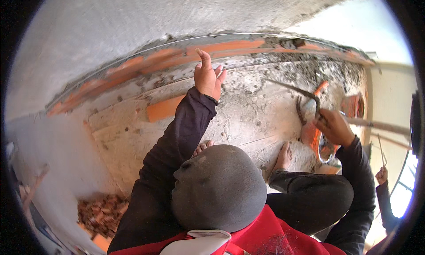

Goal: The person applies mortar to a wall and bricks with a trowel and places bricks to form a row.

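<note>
My left hand reaches toward the low course of orange bricks along the foot of the wall. Its fingers are apart, and I see nothing held in it. A loose orange brick lies on the floor beside my left forearm. On the right, my right hand is closed round the handle of a trowel, whose blade shows nearly edge-on and points left. Just below that hand stands an orange bucket, partly hidden by it. Wet mortar is spread along the brick course.
A taut string line runs above the bricks. A second orange bucket and a wooden pole are at the right. Broken bricks are heaped at lower left. Another person's hand shows at the right edge.
</note>
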`<state>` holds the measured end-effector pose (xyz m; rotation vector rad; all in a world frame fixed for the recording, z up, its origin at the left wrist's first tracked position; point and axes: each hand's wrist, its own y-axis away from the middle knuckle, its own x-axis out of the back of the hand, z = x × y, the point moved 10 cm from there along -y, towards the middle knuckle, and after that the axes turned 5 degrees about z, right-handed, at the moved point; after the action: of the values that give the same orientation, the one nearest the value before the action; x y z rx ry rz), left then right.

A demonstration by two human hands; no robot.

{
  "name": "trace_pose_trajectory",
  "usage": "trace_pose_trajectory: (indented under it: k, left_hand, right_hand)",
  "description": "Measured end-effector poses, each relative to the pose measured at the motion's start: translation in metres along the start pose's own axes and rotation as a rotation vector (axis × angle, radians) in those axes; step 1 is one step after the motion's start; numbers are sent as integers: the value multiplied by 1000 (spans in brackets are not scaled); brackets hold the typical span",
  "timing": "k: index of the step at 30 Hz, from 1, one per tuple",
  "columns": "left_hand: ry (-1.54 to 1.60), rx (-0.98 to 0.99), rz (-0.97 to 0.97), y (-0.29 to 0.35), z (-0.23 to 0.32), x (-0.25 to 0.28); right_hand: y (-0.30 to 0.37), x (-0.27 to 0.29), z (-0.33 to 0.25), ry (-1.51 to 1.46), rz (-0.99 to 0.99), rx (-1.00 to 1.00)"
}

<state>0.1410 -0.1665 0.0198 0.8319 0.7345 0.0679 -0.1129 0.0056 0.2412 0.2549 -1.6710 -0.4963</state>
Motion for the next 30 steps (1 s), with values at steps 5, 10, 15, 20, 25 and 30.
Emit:
trace_pose_trajectory:
  k: [5,10,15,20,25,30]
  left_hand:
    - [49,-28,10,-16,-4,-21]
    - [11,-47,1,-27,-1,-32]
    - [-222,13,-34,-4,-3,-29]
    - [-679,36,-74,32,6,-25]
    - [-1037,102,-21,59,2,-23]
    - [-963,20,48,30,-15,-24]
  right_hand:
    - [-34,29,-15,44,100,-2]
    - [-72,39,21,83,160,-38]
    - [-115,27,44,34,192,102]
    - [-147,28,59,-33,278,235]
    - [-176,25,82,18,383,396]
    - [-201,20,86,-44,390,422]
